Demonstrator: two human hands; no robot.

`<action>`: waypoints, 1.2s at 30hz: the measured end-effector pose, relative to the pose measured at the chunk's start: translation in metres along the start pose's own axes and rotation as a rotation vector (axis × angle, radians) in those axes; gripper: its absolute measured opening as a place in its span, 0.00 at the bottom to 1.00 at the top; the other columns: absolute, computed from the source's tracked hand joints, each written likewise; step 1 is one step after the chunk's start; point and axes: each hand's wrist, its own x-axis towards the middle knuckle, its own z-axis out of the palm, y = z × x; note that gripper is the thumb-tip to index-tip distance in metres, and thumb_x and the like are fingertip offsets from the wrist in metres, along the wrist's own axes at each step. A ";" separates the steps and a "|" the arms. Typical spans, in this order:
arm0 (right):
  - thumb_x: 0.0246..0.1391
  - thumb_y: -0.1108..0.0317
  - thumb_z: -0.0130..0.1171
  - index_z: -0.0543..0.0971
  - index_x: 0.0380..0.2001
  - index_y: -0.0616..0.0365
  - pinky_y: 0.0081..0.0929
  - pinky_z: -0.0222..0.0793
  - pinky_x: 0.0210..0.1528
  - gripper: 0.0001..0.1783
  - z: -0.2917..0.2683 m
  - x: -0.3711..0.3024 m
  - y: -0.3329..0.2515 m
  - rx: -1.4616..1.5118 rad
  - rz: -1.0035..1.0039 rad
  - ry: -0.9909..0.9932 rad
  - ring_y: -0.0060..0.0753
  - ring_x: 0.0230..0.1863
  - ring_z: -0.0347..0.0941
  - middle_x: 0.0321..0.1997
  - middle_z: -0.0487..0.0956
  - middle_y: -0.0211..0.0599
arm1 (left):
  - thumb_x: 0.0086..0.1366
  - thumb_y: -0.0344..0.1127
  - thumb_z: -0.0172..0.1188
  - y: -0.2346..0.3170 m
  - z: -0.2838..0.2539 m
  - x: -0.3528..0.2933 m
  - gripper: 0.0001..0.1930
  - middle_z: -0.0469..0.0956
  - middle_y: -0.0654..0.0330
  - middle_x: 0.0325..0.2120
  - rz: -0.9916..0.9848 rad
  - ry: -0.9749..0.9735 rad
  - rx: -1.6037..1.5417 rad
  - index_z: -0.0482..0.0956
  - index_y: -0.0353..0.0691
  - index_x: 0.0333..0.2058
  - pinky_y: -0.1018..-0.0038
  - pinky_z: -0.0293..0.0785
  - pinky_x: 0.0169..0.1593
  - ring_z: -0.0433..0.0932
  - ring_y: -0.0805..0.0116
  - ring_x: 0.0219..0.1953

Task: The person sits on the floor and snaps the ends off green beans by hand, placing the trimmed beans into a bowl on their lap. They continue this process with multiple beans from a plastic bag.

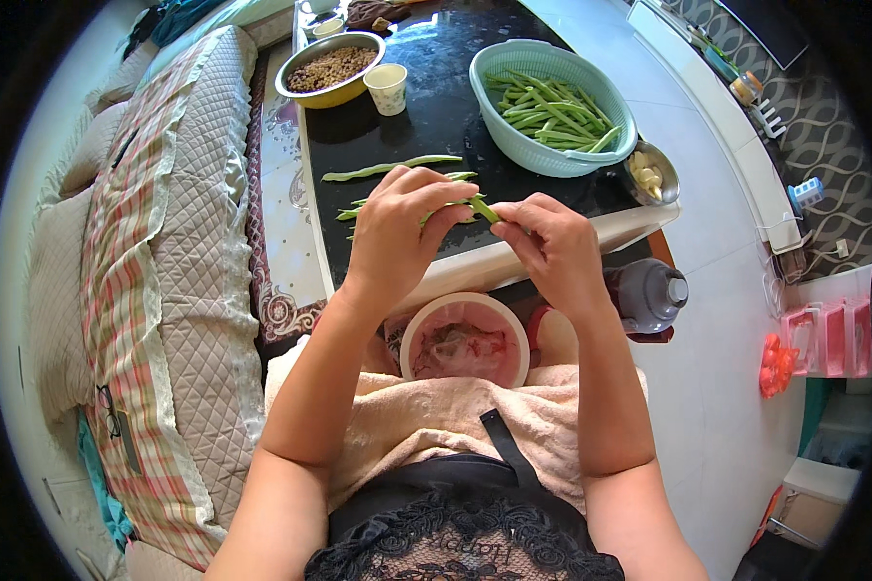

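Note:
My left hand [404, 228] and my right hand [550, 242] meet above the near edge of the black table. A green bean [484, 209] spans the gap between them, its ends pinched in the fingertips of both hands. Behind my left hand several loose green beans lie on the tabletop, partly hidden by the fingers; one long bean [392, 168] lies in full sight beyond them. Farther right stands a light blue plastic basket [543, 165] with a heap of green beans [552, 111] inside. Below my hands, a round bin [521, 339] with a pinkish liner holds scraps.
On the table's far left are a metal bowl [334, 98] of small brown pieces and a paper cup [388, 89]. A small steel bowl [667, 179] of pale cloves sits by the right edge. A grey bottle [647, 295] stands right of the bin; a quilted sofa [199, 194] lines the left.

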 end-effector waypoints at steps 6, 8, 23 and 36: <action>0.50 0.64 0.63 0.83 0.35 0.52 0.35 0.72 0.34 0.09 0.001 -0.002 0.002 -0.224 -0.135 0.007 0.40 0.34 0.76 0.31 0.80 0.35 | 0.54 0.31 0.64 0.005 0.005 -0.006 0.02 0.79 0.61 0.26 -0.059 0.013 0.080 0.82 0.42 0.28 0.67 0.73 0.37 0.76 0.59 0.33; 0.49 0.64 0.63 0.83 0.35 0.52 0.35 0.72 0.34 0.09 0.003 -0.004 -0.003 -0.159 -0.091 0.002 0.40 0.33 0.76 0.30 0.80 0.34 | 0.53 0.29 0.65 0.009 0.007 -0.008 0.03 0.80 0.58 0.27 -0.121 -0.027 0.003 0.83 0.39 0.28 0.67 0.73 0.38 0.77 0.58 0.32; 0.42 0.73 0.66 0.84 0.34 0.53 0.28 0.73 0.32 0.11 0.013 -0.006 -0.006 -0.142 -0.256 0.246 0.34 0.31 0.76 0.28 0.81 0.32 | 0.62 0.28 0.61 0.004 0.024 -0.020 0.06 0.81 0.60 0.29 -0.790 -0.059 -1.159 0.82 0.33 0.35 0.77 0.79 0.40 0.79 0.76 0.29; 0.56 0.68 0.63 0.81 0.40 0.62 0.15 0.73 0.31 0.11 -0.040 -0.002 0.046 1.262 0.329 0.571 0.20 0.33 0.77 0.40 0.82 0.37 | 0.58 0.35 0.64 0.010 0.005 -0.019 0.09 0.81 0.57 0.21 -0.617 -0.767 -0.310 0.83 0.32 0.30 0.75 0.72 0.28 0.77 0.73 0.22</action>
